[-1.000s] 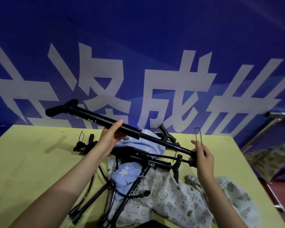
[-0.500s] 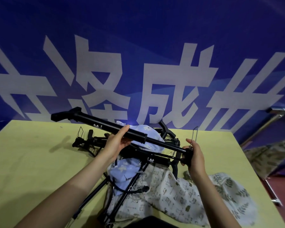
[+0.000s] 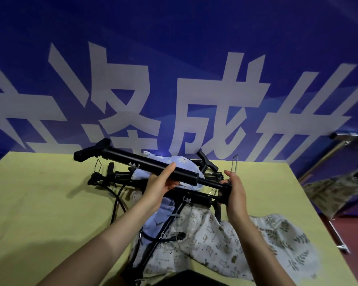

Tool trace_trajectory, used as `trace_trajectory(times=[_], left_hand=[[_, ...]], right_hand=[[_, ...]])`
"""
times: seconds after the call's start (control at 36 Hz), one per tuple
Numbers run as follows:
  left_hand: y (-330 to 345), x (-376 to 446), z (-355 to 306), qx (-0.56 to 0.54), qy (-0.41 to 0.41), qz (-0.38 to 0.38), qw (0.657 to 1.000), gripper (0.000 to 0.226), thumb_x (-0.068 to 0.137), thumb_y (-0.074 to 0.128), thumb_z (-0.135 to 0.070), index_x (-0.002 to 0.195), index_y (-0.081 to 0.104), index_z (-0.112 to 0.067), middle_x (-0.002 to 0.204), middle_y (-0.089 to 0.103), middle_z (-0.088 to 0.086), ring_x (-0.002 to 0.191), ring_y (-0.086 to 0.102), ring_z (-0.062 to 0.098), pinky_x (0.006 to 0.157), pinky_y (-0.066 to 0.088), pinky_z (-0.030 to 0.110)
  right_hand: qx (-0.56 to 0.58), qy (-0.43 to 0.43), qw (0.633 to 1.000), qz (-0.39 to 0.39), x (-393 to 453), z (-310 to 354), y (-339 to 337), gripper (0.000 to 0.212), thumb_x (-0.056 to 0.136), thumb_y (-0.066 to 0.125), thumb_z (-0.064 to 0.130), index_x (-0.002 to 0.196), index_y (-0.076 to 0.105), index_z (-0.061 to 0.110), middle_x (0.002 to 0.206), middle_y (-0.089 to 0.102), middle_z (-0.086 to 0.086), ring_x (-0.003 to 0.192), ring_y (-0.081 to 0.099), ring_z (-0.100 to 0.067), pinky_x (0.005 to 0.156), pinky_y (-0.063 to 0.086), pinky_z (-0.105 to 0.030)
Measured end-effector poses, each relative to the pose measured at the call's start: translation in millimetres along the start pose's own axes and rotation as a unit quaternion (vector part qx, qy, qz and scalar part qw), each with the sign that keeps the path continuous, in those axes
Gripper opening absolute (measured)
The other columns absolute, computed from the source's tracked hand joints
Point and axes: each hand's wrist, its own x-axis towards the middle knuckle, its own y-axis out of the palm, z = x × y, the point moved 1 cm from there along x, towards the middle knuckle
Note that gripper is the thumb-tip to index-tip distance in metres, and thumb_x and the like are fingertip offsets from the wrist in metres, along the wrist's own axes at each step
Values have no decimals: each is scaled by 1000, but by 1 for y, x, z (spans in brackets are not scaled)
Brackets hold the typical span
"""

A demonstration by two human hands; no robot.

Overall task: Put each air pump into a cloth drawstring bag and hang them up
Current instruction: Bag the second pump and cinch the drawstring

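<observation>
A long black tubular air pump (image 3: 145,167) with a T-shaped handle was held above the desk, slanting from its handle end, out beyond the left hand, down to its base end at the right hand. The left hand (image 3: 161,185) gripped the barrel near its middle from below, fingers curled round it with the thumb on the near side. The right hand (image 3: 235,189) was wrapped round the base end of the pump, where a thin bent metal foot wire (image 3: 234,169) stood upright just above the fingers.

Beneath and between the hands lay a tangle of more black air pumps (image 3: 174,200) with their hoses, some resting on the cloth bags. A pale blue cloth drawstring bag with white flowers (image 3: 180,166) sat just behind the held pump, partly hidden by it. Below the right hand spread a cream cloth bag printed with small animal figures (image 3: 203,246), and to the right of the right forearm lay another pale cloth bag printed with leaf sprigs (image 3: 287,232).

All of this rested on a yellow-green desk (image 3: 39,203), its far edge well beyond both hands. Behind the desk hung a deep blue banner with large white characters (image 3: 194,58). Far to the right of the right hand, off the desk, stood a metal rail (image 3: 322,159) over a dark red floor (image 3: 355,240), with patterned cloth (image 3: 331,190) hanging there.
</observation>
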Motion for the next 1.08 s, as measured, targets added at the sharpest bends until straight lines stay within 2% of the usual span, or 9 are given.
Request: trace_trajectory(times=[0.22, 0.36, 0.44, 0.56, 0.69, 0.78, 0.86, 0.92, 1.08], left_hand=[[18, -9, 3, 16, 13, 14, 1000, 18, 90, 63, -26, 78, 61, -13, 61, 59, 0, 56, 56, 12, 63, 48, 26], [24, -14, 9, 42, 28, 23, 998, 18, 90, 62, -27, 79, 61, -12, 61, 58, -1, 54, 56, 11, 63, 48, 24], [27, -19, 13, 47, 33, 23, 998, 15, 90, 62, -24, 80, 63, -13, 64, 58, -1, 54, 54, 10, 61, 49, 22], [27, -21, 19, 52, 36, 13, 998, 15, 89, 64, -24, 81, 64, -12, 70, 59, 0, 58, 55, 9, 61, 49, 20], [20, -19, 22, 62, 25, 7, 998, 27, 88, 65, -31, 92, 66, -4, 84, 67, 9, 78, 65, 18, 72, 53, 20], [14, -15, 18, 81, 6, 11, 997, 38, 87, 66, -38, 103, 67, -4, 100, 71, 14, 95, 68, 23, 85, 53, 29], [11, -10, 12, 130, -6, 19, 991, 33, 90, 59, -44, 88, 65, -11, 80, 65, 9, 73, 61, 19, 68, 47, 24], [8, -9, 9, 140, -6, 17, 990, 36, 95, 51, -43, 79, 60, -12, 64, 61, 0, 57, 51, 11, 55, 40, 20], [-17, -15, 14, 66, 33, -41, 996, 38, 101, 40, -37, 75, 45, -10, 55, 49, 4, 36, 35, 9, 36, 26, 19]], right_hand=[[-5, -13, 1000, 1, -4, -2, 7, 25, 101, 37, 33, 100, 59, 22, 78, 49, -4, 57, 45, -19, 47, 38, -30], [0, -21, 1000, 3, -3, -8, 9, 31, 98, 40, 40, 109, 60, 19, 77, 52, -2, 68, 50, -20, 63, 45, -39], [-2, -22, 1000, 10, -5, -14, 10, 41, 83, 44, 59, 104, 64, 29, 77, 56, 3, 74, 54, -19, 72, 46, -42], [-25, -14, 999, 45, -8, -22, 13, 54, 77, 41, 75, 109, 64, 38, 101, 63, -6, 103, 62, -30, 95, 49, -57], [-64, -11, 993, 96, -13, -17, 18, 51, 73, 55, 73, 107, 64, 36, 118, 64, -1, 113, 60, -22, 101, 45, -55], [-121, -5, 986, 117, -11, -15, 15, 41, 68, 71, 63, 94, 69, 32, 106, 69, -1, 102, 67, -21, 95, 51, -53], [-101, 34, 987, 121, -8, -13, 14, 38, 80, 73, 45, 99, 69, 12, 93, 71, -7, 84, 70, -23, 70, 58, -41], [-70, 54, 989, 117, -8, -11, 14, 37, 86, 69, 35, 100, 66, 1, 80, 69, -7, 71, 68, -21, 56, 53, -31], [15, 98, 989, 114, -7, -10, 16, 36, 88, 65, 33, 103, 68, 1, 77, 68, -7, 65, 65, -19, 51, 51, -26]])
